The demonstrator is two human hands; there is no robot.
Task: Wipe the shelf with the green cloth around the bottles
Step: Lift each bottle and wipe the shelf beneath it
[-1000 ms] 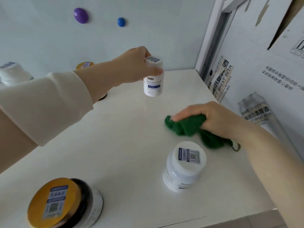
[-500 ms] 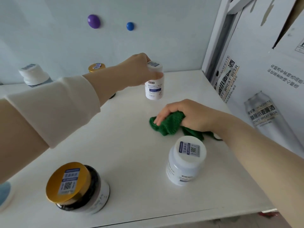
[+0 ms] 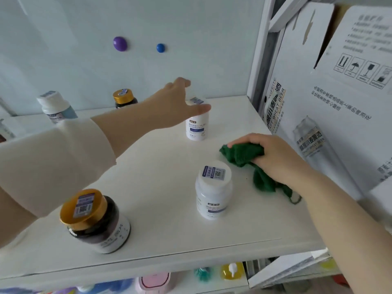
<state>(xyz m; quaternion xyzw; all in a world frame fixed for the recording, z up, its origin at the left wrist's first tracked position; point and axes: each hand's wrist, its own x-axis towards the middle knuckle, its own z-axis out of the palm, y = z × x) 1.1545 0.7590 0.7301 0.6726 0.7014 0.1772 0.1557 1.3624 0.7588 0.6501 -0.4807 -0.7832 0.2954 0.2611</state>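
Shelf (image 3: 165, 166), white, seen from above. Right hand (image 3: 273, 160) at the right side of the shelf, fingers (image 3: 241, 141) curled over the cloth (image 3: 244, 155), gripping it bunched. Cloth lies on the shelf under that hand, with a loose tail trailing back beneath the wrist. It sits between the far bottle (image 3: 196, 128) and the near bottle (image 3: 213, 194), near both, touching neither.

Left hand (image 3: 174, 107) reaches over the far bottle, fingers (image 3: 182, 81) spread and relaxed, thumb across the cap front; contact cannot be told. Far bottle stands upright on the shelf.

Jar (image 3: 95, 221) with a gold lid at the front left. Box (image 3: 318, 102) stands against the shelf's right edge.
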